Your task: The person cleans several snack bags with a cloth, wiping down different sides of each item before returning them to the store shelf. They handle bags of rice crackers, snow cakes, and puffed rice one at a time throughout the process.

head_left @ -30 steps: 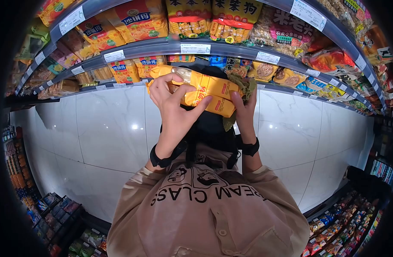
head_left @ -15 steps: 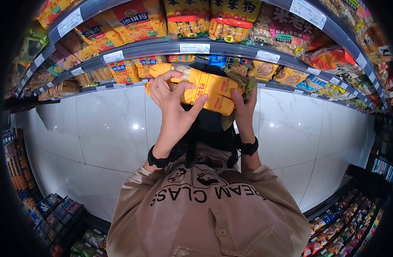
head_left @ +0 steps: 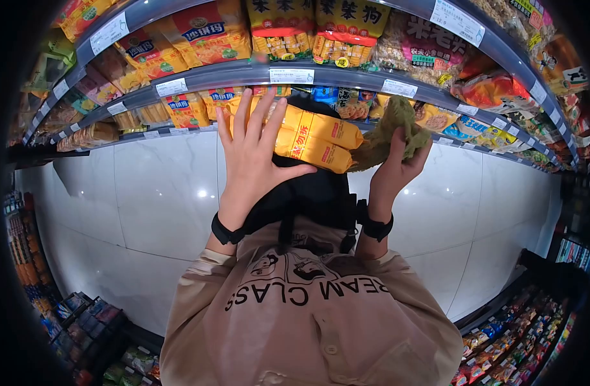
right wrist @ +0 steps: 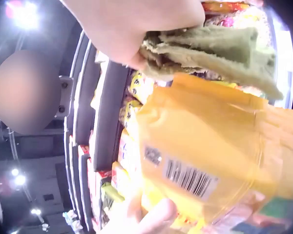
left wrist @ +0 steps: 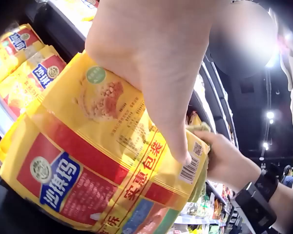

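A yellow multi-pack of sachima pastry (head_left: pixel 321 143), banded with red lettering, lies in front of the person over their dark clothing. Across its left end spreads the left hand (head_left: pixel 251 157), fingers straight and apart, thumb along the near edge. In the left wrist view, the pack's printed side (left wrist: pixel 95 161) faces the camera and the thumb lies close by its barcode (left wrist: pixel 189 171). The right hand (head_left: pixel 398 168) grips a crumpled olive-green cloth (head_left: pixel 398 122) just off the pack's right end. In the right wrist view, the bunched cloth (right wrist: pixel 210 56) hangs over the pack's edge.
Curved shelves (head_left: pixel 346 76) of bagged snacks run along the front, with price labels (head_left: pixel 292 76) on their edges. Pale tiled floor (head_left: pixel 166 193) lies around the person. More stocked racks (head_left: pixel 507 334) stand behind on both sides.
The left fingers were bent around the pack and are now straight and spread. The right hand has left the pack's right end and moved right, lifting the cloth away.
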Tool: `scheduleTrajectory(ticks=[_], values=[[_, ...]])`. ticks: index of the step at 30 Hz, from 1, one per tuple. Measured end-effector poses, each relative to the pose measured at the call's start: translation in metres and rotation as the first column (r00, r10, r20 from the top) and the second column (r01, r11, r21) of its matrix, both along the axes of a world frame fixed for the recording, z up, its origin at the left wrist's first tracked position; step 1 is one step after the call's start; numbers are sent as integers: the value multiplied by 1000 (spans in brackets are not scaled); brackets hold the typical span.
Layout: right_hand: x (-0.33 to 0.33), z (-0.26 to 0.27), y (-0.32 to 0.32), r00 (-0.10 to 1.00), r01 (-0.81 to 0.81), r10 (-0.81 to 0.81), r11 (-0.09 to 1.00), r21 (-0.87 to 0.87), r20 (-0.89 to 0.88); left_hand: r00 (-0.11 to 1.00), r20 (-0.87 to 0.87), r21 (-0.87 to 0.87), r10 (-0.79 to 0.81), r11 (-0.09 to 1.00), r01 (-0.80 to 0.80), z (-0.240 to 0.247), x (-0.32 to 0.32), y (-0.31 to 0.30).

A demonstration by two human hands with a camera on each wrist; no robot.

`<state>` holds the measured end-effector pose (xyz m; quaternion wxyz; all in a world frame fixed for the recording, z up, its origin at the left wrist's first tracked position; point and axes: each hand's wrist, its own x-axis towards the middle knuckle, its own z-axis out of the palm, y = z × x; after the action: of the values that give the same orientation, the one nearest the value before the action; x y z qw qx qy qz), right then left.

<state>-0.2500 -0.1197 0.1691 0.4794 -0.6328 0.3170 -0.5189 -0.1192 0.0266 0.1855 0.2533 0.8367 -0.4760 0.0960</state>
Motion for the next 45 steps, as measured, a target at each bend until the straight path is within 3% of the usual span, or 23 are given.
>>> scheduleTrajectory(ticks=[1,2,3,6,9,11,13,16,18,20,23,26,27,29,31,33,37,39,41,42,43,44,45], values=[[2,2,1,997,74,-73,991,-114,14,999,13,38,-40,998,40,0,2,2],[-2,5,3,985,-135,81,917,-375,-155,996,24,80,-81,994,79,1,3,3],[-3,9,6,906,-400,290,824,-402,-307,996,28,82,-80,994,77,2,4,4],[-7,5,2,838,-505,275,720,-476,-472,996,5,118,-90,989,89,14,-3,-2],[-13,-7,-2,893,-415,331,868,-273,-306,980,30,295,-198,938,181,21,-7,-3],[-16,-12,-2,858,-487,514,828,280,-29,973,61,222,-222,954,203,9,-10,-3],[-19,-43,-8,848,-501,524,840,208,-74,965,103,228,-241,950,213,6,-15,3],[-21,-58,-20,726,-591,687,651,476,-39,944,154,209,-293,943,259,-6,-14,18],[-23,-65,-21,725,-587,685,665,461,-66,926,178,190,-332,935,299,-22,-16,33],[-20,-65,-25,719,-589,689,675,445,-92,885,366,69,-287,957,281,-48,-20,52],[-4,-59,-38,607,-655,772,620,432,-189,855,437,14,-280,952,305,-60,-13,78],[11,-42,-48,389,-668,902,418,616,-190,821,513,-53,-251,945,322,-58,-6,96],[16,-46,-48,391,-669,900,420,613,-191,797,554,-97,-241,932,350,-54,-4,101],[28,-60,-45,125,-757,972,-35,653,197,766,594,-70,-247,932,355,-46,-4,107],[32,-58,-26,60,-660,966,-151,736,252,686,707,-125,-174,923,363,-40,-4,109],[32,-60,-26,-57,-608,812,-490,625,581,662,730,-88,-171,937,339,-37,-3,110],[39,-66,-16,-11,-758,710,-465,457,704,617,781,-79,-99,964,254,-40,-1,110],[40,-62,-13,149,-703,753,-375,604,641,794,597,-179,114,984,-7,-48,-3,109],[37,-59,-5,202,-691,743,-354,631,638,860,467,-310,205,949,-58,-50,3,97],[35,-50,0,213,-706,759,-316,633,616,982,86,-365,171,922,-128,-48,8,98],[35,-46,4,224,-720,773,-279,636,593,947,-308,-385,96,897,-216,-45,10,97],[37,-52,7,211,-755,819,-210,621,534,671,-729,-552,-135,696,-460,-43,3,92],[39,-56,11,188,-788,885,-123,603,426,668,-732,-551,-137,695,-461,-47,5,97]])
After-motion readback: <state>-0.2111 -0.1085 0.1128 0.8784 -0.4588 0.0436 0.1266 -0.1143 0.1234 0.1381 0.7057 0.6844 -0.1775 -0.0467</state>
